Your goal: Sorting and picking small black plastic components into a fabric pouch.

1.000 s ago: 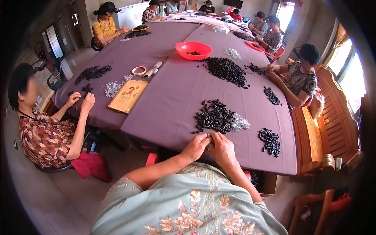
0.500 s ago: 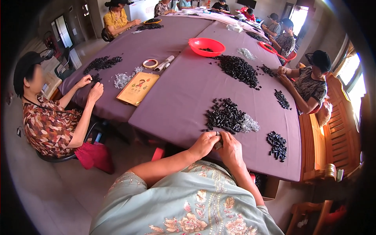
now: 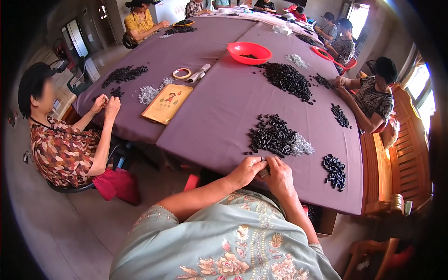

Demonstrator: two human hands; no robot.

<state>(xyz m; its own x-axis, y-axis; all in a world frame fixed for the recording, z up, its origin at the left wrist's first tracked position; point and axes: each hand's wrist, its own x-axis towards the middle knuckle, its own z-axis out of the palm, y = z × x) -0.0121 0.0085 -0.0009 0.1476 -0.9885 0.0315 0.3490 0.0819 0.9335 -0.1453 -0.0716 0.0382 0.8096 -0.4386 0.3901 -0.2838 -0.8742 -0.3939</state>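
My left hand (image 3: 243, 172) and my right hand (image 3: 281, 176) meet at the table's near edge, fingertips pinched together. Between them is a tiny dark spot, too small to make out. Greyish wrapping shows around some fingers. Just beyond my hands lies a heap of small black cylindrical pieces (image 3: 272, 134). Against its right side sits a little pile of clear, shiny small parts (image 3: 302, 146). Farther right, another group of black pieces (image 3: 334, 171) rests near the table's right edge.
A purple cloth (image 3: 210, 116) covers the long table. On it are a red bowl (image 3: 249, 52), a larger black heap (image 3: 287, 80), a yellow booklet (image 3: 167, 103) and a tape roll (image 3: 181, 73). Co-workers sit along both sides; a wooden bench (image 3: 405, 163) stands at right.
My hands stay together while my right fingers shift slightly at the pinch. The person at left has brought both hands closer together and away from the black pieces. The view has shifted a little.
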